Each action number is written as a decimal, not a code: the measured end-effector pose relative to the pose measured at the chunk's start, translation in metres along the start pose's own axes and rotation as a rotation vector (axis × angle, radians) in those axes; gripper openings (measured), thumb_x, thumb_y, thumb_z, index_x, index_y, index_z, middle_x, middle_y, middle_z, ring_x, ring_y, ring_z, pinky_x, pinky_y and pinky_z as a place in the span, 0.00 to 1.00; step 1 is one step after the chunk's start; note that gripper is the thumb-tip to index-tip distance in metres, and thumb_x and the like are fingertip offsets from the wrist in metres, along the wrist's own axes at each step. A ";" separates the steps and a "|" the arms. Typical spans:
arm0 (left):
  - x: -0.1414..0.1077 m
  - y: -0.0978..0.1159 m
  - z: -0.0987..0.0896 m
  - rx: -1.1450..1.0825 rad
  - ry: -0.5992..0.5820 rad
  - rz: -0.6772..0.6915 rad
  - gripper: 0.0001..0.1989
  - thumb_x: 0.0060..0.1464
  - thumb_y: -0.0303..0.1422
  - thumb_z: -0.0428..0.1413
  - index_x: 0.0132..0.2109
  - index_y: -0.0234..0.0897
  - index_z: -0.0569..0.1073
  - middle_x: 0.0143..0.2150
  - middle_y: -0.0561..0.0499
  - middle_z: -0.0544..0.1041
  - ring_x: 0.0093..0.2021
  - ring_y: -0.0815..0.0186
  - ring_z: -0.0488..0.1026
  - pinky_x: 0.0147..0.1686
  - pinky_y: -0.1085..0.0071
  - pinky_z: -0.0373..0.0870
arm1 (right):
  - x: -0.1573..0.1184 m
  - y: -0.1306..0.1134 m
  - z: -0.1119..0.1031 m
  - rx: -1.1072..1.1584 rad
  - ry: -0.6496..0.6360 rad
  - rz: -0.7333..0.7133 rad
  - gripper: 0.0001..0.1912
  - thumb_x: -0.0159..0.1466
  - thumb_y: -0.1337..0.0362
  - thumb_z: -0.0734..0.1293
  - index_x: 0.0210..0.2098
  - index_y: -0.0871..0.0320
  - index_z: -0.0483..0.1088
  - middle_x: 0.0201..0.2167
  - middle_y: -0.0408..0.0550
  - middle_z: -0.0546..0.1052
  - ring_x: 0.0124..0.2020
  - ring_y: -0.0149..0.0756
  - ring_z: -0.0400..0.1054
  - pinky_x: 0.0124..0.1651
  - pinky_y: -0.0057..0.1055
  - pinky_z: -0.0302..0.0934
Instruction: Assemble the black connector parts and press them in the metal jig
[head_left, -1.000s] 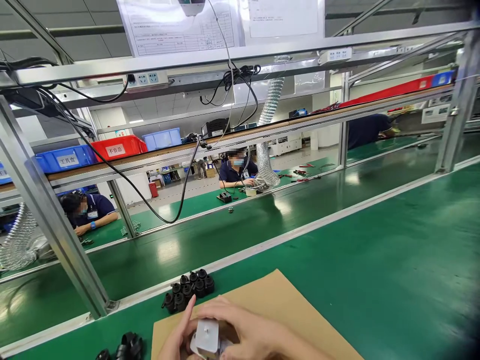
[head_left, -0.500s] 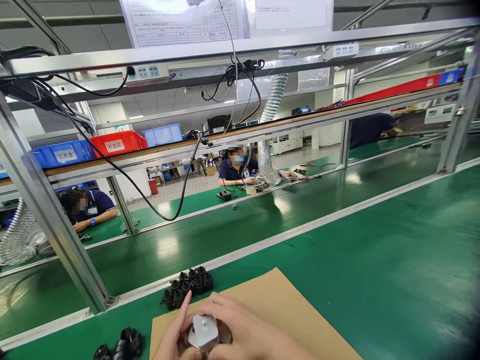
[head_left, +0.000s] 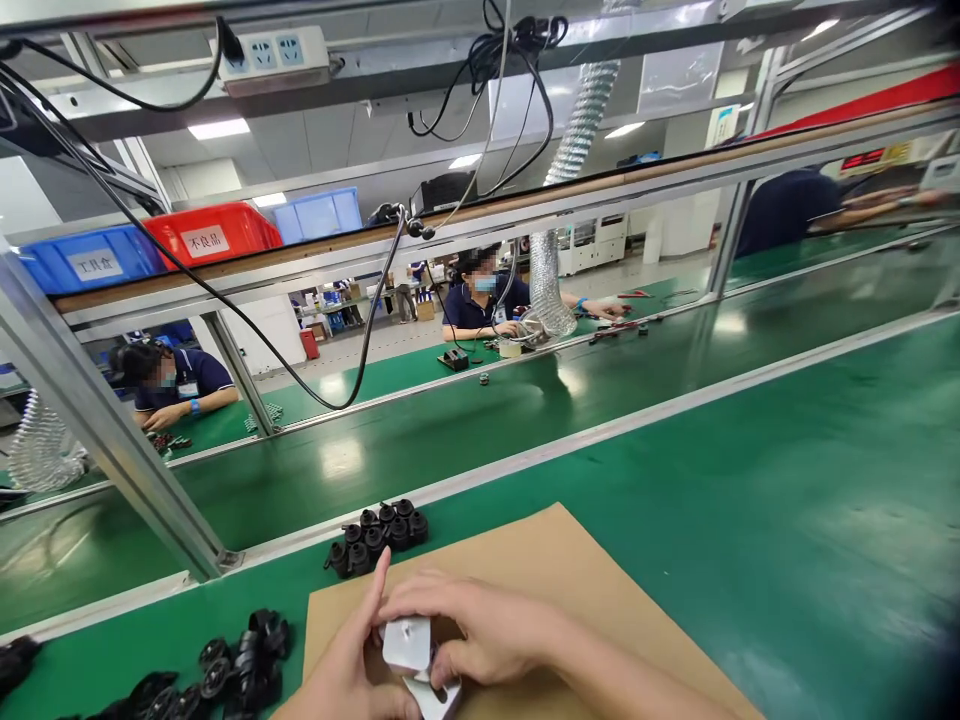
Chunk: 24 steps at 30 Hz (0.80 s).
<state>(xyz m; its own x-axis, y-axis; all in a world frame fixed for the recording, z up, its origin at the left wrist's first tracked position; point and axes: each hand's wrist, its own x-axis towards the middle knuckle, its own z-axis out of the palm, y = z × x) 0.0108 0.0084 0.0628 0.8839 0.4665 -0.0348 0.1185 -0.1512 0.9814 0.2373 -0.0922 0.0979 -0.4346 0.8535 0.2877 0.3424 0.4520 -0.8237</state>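
Note:
A small white, square-topped part (head_left: 407, 645) is between my two hands, low in the view, with another pale piece (head_left: 433, 698) just under it. My left hand (head_left: 358, 655) closes on the part from the left, its index finger pointing up and its thumb below. From the right, my right hand (head_left: 480, 625) curls its fingers over the top, with the thumb against the part's side. Both hands are above a brown cardboard sheet (head_left: 570, 580) on the green table. The contact of the left fingertips behind the part is hidden.
Several black fittings (head_left: 375, 540) stand behind the cardboard. More black parts (head_left: 247, 665) lie to the left. A metal post (head_left: 127, 440) rises at the left, and a shelf carries a red bin (head_left: 214, 235). Two people sit across the bench; another is at right.
The view has tilted and shifted. The white part now sits more upright, the pale piece below shows, and my right hand's thumb and fingers have opened a little around it.

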 end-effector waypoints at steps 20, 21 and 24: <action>0.010 -0.037 0.011 0.092 0.298 0.175 0.63 0.49 0.51 0.72 0.80 0.42 0.46 0.66 0.39 0.75 0.62 0.44 0.76 0.66 0.54 0.70 | 0.000 -0.008 0.021 -0.062 0.273 0.122 0.33 0.55 0.70 0.72 0.60 0.49 0.71 0.58 0.47 0.75 0.58 0.48 0.64 0.62 0.41 0.59; 0.010 -0.037 0.012 0.083 0.291 0.167 0.63 0.48 0.52 0.72 0.80 0.41 0.47 0.65 0.39 0.77 0.59 0.44 0.78 0.64 0.55 0.71 | 0.000 -0.007 0.022 -0.065 0.284 0.124 0.32 0.55 0.71 0.71 0.60 0.49 0.71 0.57 0.47 0.75 0.58 0.48 0.64 0.62 0.41 0.60; 0.009 -0.034 0.016 0.084 0.294 0.173 0.62 0.47 0.52 0.73 0.79 0.38 0.50 0.63 0.40 0.78 0.57 0.44 0.79 0.63 0.56 0.72 | 0.003 -0.006 0.032 -0.140 0.322 0.167 0.33 0.52 0.72 0.69 0.57 0.50 0.71 0.55 0.48 0.75 0.55 0.48 0.64 0.58 0.41 0.60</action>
<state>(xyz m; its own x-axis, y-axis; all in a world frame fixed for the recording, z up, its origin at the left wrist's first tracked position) 0.0216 0.0041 0.0264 0.7275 0.6568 0.1984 0.0263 -0.3156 0.9485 0.2076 -0.1008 0.0875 -0.0873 0.9461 0.3119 0.5064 0.3117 -0.8040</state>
